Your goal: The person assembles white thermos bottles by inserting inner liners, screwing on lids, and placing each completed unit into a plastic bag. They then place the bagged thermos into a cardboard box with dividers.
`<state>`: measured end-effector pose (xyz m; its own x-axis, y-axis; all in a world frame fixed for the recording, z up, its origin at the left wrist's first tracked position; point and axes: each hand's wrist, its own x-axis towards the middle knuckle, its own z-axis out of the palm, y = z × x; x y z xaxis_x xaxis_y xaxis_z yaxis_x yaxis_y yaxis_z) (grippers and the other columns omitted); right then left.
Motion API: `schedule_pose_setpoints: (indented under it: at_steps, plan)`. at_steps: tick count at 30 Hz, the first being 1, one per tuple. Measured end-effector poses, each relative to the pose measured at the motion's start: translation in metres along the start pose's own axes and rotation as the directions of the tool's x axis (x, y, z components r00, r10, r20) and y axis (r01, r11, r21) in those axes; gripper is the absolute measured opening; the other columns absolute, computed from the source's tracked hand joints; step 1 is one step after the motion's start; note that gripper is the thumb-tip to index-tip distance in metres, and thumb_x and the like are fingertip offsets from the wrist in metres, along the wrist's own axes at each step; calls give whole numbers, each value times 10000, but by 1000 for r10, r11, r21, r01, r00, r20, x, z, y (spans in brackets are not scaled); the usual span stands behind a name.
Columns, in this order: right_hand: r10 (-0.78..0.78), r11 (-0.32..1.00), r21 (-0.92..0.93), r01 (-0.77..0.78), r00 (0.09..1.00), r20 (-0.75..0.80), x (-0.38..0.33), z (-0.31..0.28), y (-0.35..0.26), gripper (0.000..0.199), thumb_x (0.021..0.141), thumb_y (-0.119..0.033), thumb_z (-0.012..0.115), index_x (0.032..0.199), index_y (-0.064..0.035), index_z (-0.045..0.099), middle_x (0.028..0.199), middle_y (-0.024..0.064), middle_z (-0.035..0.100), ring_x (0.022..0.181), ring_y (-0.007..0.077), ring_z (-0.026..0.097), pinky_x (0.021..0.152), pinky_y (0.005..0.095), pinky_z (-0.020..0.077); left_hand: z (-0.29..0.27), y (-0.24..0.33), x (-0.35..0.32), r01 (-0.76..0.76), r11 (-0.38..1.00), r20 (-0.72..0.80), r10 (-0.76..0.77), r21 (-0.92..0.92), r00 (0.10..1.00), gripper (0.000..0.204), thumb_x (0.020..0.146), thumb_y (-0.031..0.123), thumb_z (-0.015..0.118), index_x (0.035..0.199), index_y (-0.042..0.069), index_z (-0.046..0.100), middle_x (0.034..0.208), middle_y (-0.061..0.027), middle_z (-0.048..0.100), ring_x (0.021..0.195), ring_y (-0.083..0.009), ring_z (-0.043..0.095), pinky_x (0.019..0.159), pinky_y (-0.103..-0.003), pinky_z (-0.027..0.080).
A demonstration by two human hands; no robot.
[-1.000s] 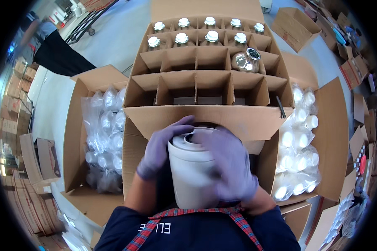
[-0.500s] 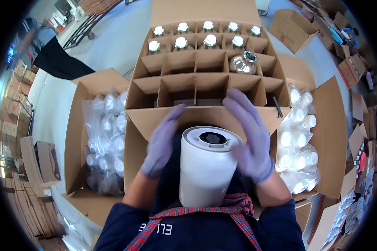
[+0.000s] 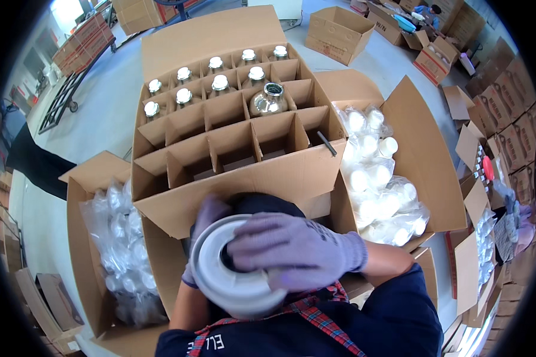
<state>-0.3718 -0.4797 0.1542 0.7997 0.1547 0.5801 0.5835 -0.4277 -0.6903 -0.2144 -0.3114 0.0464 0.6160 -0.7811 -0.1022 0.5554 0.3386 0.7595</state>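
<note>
Close to my chest I hold a white roll [image 3: 232,279] with a dark hollow core, its open end facing up. My right hand [image 3: 295,250], in a purple glove, lies across the top of the roll with fingers over the core. My left hand [image 3: 205,226], also gloved, grips the roll's far left side and is mostly hidden behind it. Just beyond stands a large cardboard box with a divider grid [image 3: 220,152]. Its far cells hold several jars with white lids [image 3: 219,82], and one open shiny jar [image 3: 268,101] sits in the middle row.
An open carton of clear jars in plastic [image 3: 122,238] stands at my left, and a carton of bagged white lids [image 3: 378,190] at my right. More cardboard boxes [image 3: 339,33] lie on the grey floor behind. A dark-clothed person [image 3: 33,160] is at the left edge.
The roll has tilted so its end faces up. My right hand moved from the roll's side onto its top; my left hand slid behind it. The view shifted left.
</note>
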Motion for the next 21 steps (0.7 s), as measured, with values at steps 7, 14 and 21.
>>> schedule_pose_setpoints:
  at_steps: [7,14,21]
  plan:
    - [719,-339,-689,-641,296,-629,-49,-120,134,560,898,-515,540,1161,-52,713,1284,142,644,1268,335,555,1094,573,318,-10,4,-38,102,788,187,-267,608,945,297,965,217,588,1055,-39,709,930,-38,714,830,-101,645,753,-247,523]
    - [350,523,-533,-665,737,-578,-39,-92,29,378,968,-250,544,1253,-28,653,1199,161,672,1062,347,653,933,393,505,-29,-15,-4,138,667,365,-555,732,747,281,941,220,642,968,-44,738,721,22,668,666,-47,575,600,-228,476]
    - [-32,828,-525,196,952,305,-48,7,-112,344,726,-152,678,1037,-4,693,1028,143,622,1033,315,632,980,459,532,31,-63,27,255,608,567,-794,752,221,305,902,206,679,700,-22,693,588,49,541,555,-35,471,506,-259,382]
